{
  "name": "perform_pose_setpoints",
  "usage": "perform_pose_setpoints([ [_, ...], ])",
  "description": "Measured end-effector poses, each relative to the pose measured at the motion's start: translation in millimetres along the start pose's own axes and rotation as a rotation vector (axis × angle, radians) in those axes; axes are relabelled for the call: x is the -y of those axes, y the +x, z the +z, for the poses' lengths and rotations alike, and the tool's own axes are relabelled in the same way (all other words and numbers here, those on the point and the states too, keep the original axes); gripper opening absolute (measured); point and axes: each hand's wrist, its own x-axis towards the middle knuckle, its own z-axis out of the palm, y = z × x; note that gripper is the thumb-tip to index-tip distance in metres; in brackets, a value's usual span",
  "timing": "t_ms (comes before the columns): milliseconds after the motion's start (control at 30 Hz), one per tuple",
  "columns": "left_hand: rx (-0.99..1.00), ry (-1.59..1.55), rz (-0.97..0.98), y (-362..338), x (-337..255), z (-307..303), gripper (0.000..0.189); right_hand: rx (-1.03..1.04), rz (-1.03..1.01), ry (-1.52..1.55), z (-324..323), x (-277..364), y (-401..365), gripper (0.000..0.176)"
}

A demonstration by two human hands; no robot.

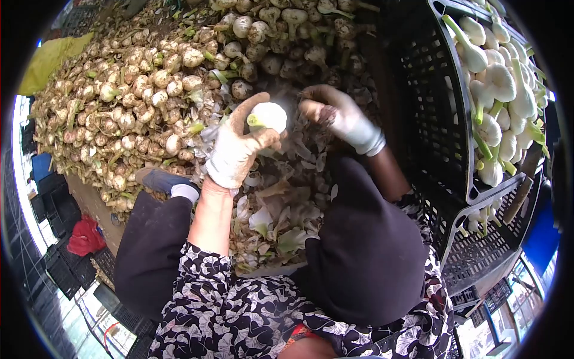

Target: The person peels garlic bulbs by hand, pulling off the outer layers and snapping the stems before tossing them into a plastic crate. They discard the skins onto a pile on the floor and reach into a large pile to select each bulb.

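Observation:
A clean white garlic bulb sits in my left hand, its cut greenish stem end toward the left. The gloved thumb and fingers are closed round it. My right hand, also gloved, is a short way to the right, apart from the bulb. Its fingers are curled in, and a dark brownish patch shows at the fingertips; I cannot make out whether that is a held scrap or dirt on the glove. Loose garlic skins lie below both hands, between my knees.
A large heap of unpeeled garlic spreads ahead and to the left. On the right, a black plastic crate full of cleaned white bulbs stands on another crate. A red bag and a yellow sheet are at the left.

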Motion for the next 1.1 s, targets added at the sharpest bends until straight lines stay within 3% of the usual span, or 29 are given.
perform_pose_setpoints([
  [67, -0.087, 0.125, 0.059, 1.7, 4.6, -1.1, 0.077, 0.095, -0.079, 0.227, 9.6, 21.9, 0.2, 0.060],
  [133, -0.053, 0.082, 0.078, 2.2, 5.3, 0.0, 0.071, 0.121, -0.035, -0.017, 16.8, 36.7, 4.5, 0.058],
  [200, -0.012, -0.088, 0.075, 0.2, 2.1, 1.5, 0.068, 0.207, 0.055, 0.346, 14.3, 28.7, 6.6, 0.043],
  [333, -0.066, -0.024, 0.074, 0.0, 1.6, 1.9, 0.063, 0.035, 0.140, 0.337, 14.9, 34.1, -4.1, 0.033],
  [467, -0.132, 0.130, 0.102, 2.7, 3.4, 11.3, 0.059, -0.106, -0.068, -0.023, 27.6, 33.9, -10.5, 0.023],
  [533, -0.162, 0.078, 0.144, 2.7, 6.1, 16.3, 0.062, -0.197, -0.379, -0.452, 27.4, 34.6, -8.6, 0.016],
  [667, -0.196, 0.165, 0.191, 4.6, 12.0, 15.0, 0.061, -0.223, -0.405, -0.481, 32.2, 29.2, -5.7, 0.014],
  [700, -0.130, -0.026, 0.165, 3.6, 11.7, 10.1, 0.061, -0.224, -0.402, -0.477, 32.4, 29.2, -6.0, 0.014],
  [733, -0.062, -0.216, 0.137, 3.2, 12.5, 7.5, 0.062, -0.245, -0.326, -0.338, 31.7, 30.2, -6.2, 0.013],
  [800, -0.004, -0.260, 0.167, 6.2, 15.5, 6.5, 0.061, -0.349, -0.222, -0.200, 26.2, 20.6, -1.3, 0.014],
  [867, 0.134, -0.370, 0.128, 7.1, 14.3, 0.6, 0.064, -0.224, -0.077, 0.109, 18.7, 17.2, 0.4, 0.019],
  [967, 0.111, -0.345, 0.136, 7.6, 12.3, 3.7, 0.068, -0.009, -0.081, 0.421, 23.4, 28.1, -16.1, 0.036],
  [1067, 0.058, -0.269, 0.209, 11.0, 20.8, 10.6, 0.069, -0.203, -0.401, -0.268, 31.9, 34.7, -13.0, 0.039],
  [1100, 0.036, -0.236, 0.255, 13.3, 24.6, 11.2, 0.070, -0.204, -0.443, -0.225, 35.3, 27.7, -9.8, 0.034],
])
